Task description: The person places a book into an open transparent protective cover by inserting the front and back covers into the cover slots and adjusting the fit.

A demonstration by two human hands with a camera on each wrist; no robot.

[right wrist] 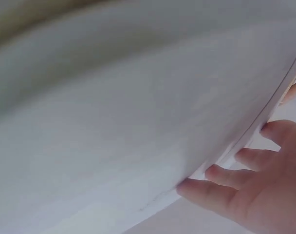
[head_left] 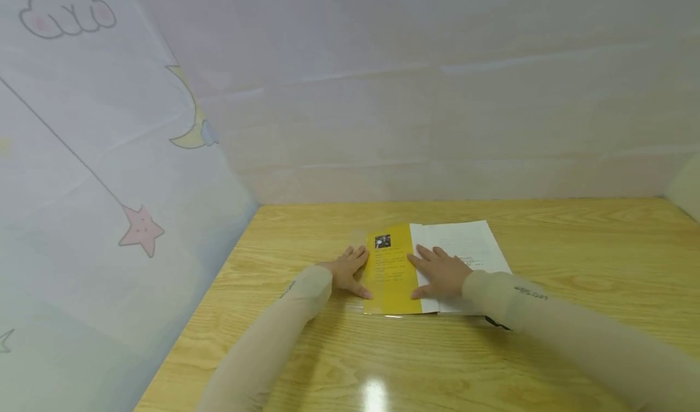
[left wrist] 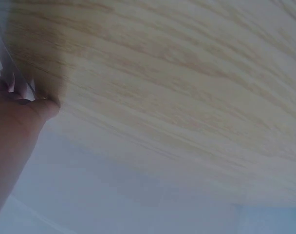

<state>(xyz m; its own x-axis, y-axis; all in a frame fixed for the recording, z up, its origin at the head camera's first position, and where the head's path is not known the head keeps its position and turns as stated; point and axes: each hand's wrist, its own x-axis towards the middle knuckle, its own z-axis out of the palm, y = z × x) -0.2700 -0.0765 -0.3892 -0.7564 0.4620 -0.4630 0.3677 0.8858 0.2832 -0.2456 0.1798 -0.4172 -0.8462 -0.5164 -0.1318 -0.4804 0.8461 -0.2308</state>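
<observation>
An open book lies on the wooden table in the head view, with a yellow cover flap (head_left: pixel 391 287) folded over at its left and a white page (head_left: pixel 462 234) to the right. The flap carries a small photo and lines of print; a clear plastic edge shows around it. My left hand (head_left: pixel 346 272) rests at the flap's left edge, fingers spread. With fingers spread too, my right hand (head_left: pixel 442 273) presses the white strip beside the flap. The left wrist view catches part of the left hand (left wrist: pixel 14 131) at a thin edge. White paper (right wrist: pixel 123 126) fills much of the right wrist view.
The wood-grain table (head_left: pixel 590 254) extends around the book. A pale wall covering (head_left: pixel 437 108) rises behind it, and a printed one with a pink star (head_left: pixel 142 231) stands on the left. A small dark strip (head_left: pixel 496 323) shows below the right sleeve.
</observation>
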